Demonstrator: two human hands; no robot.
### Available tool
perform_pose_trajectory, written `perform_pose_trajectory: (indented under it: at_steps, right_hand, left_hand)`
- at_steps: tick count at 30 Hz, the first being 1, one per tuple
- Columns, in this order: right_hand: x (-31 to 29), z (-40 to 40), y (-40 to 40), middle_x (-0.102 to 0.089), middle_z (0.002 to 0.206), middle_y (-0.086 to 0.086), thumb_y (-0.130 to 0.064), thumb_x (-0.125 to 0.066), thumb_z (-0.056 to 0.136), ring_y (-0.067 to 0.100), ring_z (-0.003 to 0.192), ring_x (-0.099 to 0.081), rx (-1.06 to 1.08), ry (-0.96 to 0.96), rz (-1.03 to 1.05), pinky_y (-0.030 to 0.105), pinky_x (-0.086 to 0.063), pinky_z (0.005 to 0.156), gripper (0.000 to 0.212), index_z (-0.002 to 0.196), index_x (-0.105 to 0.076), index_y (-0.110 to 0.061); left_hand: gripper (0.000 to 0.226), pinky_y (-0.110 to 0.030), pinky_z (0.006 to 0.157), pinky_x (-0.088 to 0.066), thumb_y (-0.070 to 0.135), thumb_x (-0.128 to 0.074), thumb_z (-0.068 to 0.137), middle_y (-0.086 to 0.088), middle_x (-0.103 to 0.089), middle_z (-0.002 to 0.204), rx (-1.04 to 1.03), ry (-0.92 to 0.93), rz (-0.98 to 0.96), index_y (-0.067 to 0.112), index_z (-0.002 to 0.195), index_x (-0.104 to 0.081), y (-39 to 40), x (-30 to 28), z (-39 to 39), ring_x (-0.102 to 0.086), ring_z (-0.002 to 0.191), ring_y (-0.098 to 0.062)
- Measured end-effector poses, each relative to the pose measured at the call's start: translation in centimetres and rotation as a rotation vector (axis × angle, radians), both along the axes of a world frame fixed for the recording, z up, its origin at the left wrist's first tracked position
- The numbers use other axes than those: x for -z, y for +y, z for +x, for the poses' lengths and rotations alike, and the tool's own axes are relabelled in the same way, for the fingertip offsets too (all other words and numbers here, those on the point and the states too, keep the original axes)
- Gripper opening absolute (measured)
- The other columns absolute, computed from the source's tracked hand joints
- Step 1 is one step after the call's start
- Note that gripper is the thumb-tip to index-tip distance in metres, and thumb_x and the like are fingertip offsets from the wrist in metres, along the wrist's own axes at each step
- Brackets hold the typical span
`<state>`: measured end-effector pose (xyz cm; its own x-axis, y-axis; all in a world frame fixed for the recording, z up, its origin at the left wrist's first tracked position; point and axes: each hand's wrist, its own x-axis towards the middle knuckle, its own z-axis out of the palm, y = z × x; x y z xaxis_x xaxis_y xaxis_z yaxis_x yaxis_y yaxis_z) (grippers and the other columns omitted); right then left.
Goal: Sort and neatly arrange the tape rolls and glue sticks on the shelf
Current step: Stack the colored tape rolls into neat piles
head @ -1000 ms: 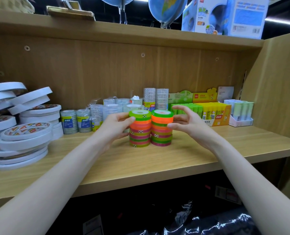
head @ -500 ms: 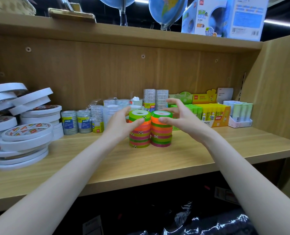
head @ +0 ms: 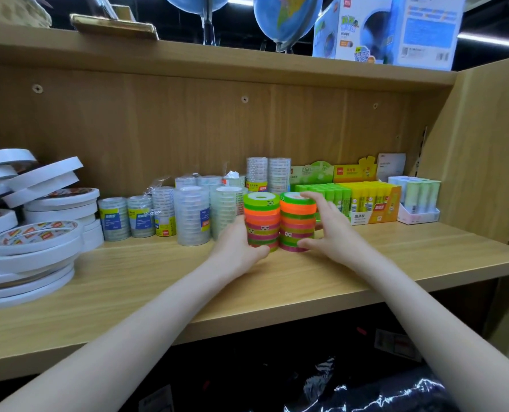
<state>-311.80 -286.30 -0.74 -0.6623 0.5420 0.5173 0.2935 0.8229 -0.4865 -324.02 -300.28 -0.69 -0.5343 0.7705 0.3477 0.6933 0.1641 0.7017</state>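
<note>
Lying heaped and tilted at far left on the shelf [head: 425,251], wide white rolls [head: 36,233], not yet squared up. Standing next along the back, clear tape stacks [head: 192,217] in wrapped columns, some nearer the front edge than others. Cupping the left neon stack [head: 261,221] low on its left side, left hand [head: 238,248], fingers curled round the bottom rolls, thumb tip at the base. Touching that stack side by side, the right neon stack [head: 298,221], both near the middle of the shelf, just ahead of the clear tape. Gripping this second stack from the right, right hand [head: 326,230], fingers spread up its far side to the top roll, thumb pressing near the base. Sitting behind and right, green glue sticks [head: 324,191] and yellow glue sticks [head: 372,197] in a display box, then pale sticks [head: 416,191] in a small tray at the wall. Judging by the two-sided hold, squaring and positioning the neon pair as one block. Calling next for an even, low push or slide so neither column shears or topples, probably back into line with the clear tape, then releasing both sides together; afterwards, likely straightening the white heap.
</note>
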Motion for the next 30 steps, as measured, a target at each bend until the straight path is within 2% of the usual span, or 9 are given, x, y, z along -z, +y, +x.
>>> perform_pose_trajectory:
  at_steps: [3,7,11,15,20,23,30]
  right_hand:
    - [-0.2,-0.4,1.5,-0.043,0.134,0.011,-0.011,-0.076,0.074,0.025,0.119,-0.049,0.033,-0.008,0.003,0.036,-0.041,0.099,0.086,0.140,-0.025,-0.030]
    - [-0.5,-1.7,2.8,-0.045,0.134,0.012,-0.012,-0.078,0.072,0.026,0.121,-0.048,0.041,-0.035,0.007,0.034,-0.039,0.098,0.089,0.141,-0.024,-0.028]
    - [-0.6,-2.5,3.2,-0.046,0.134,0.010,-0.013,-0.079,0.071,0.024,0.117,-0.050,-0.007,-0.041,-0.028,0.034,-0.042,0.096,0.091,0.141,-0.023,-0.029]
    - [-0.7,-2.2,3.4,-0.046,0.134,0.009,-0.011,-0.079,0.070,0.022,0.115,-0.051,-0.021,-0.052,-0.001,0.030,-0.040,0.093,0.092,0.141,-0.023,-0.029]
    - [-1.1,-2.9,3.5,-0.047,0.132,0.011,-0.012,-0.081,0.068,0.025,0.115,-0.051,-0.025,-0.084,-0.010,0.036,-0.043,0.099,0.095,0.142,-0.022,-0.027]
    - [-1.1,-4.0,3.5,-0.046,0.131,0.013,-0.013,-0.080,0.069,0.026,0.119,-0.048,-0.015,-0.094,-0.002,0.034,-0.040,0.099,0.095,0.143,-0.021,-0.025]
    - [-1.1,-4.7,3.4,-0.042,0.132,0.014,-0.011,-0.079,0.070,0.028,0.122,-0.045,0.025,-0.092,-0.042,0.038,-0.040,0.102,0.099,0.145,-0.016,-0.027]
  left_hand:
    - [0.067,-0.041,0.102,-0.042,0.016,-0.069,0.080,-0.013,-0.047,0.136,0.045,-0.016,-0.017,0.005,0.136,-0.035,1.0,0.0,0.1,-0.050,0.122,-0.025]
    - [0.060,-0.042,0.105,-0.039,0.017,-0.062,0.085,-0.016,-0.044,0.138,0.085,-0.006,-0.082,0.004,0.136,-0.034,1.5,-0.2,-0.4,-0.045,0.126,-0.027]
    - [0.051,-0.026,0.103,-0.034,0.017,-0.054,0.090,-0.011,-0.040,0.137,0.044,0.234,-0.107,0.006,0.137,-0.036,0.7,0.1,-0.5,-0.042,0.126,-0.021]
    - [0.051,-0.027,0.104,-0.032,0.021,-0.052,0.090,-0.004,-0.043,0.133,0.096,0.416,-0.191,0.018,0.139,-0.036,-0.1,0.5,-0.8,-0.042,0.125,-0.019]
    - [0.056,-0.034,0.108,-0.032,0.022,-0.052,0.090,-0.003,-0.042,0.138,0.131,0.422,-0.274,0.022,0.143,-0.032,1.2,0.0,-1.8,-0.040,0.127,-0.021]
    - [0.058,-0.037,0.108,-0.032,0.023,-0.052,0.090,-0.001,-0.041,0.138,0.125,0.438,-0.272,0.024,0.143,-0.031,1.7,0.3,-2.4,-0.039,0.127,-0.024]
    - [0.060,-0.034,0.106,-0.034,0.022,-0.048,0.092,0.001,-0.038,0.137,0.119,0.518,-0.285,0.027,0.146,-0.024,1.9,0.5,-2.9,-0.040,0.124,-0.021]
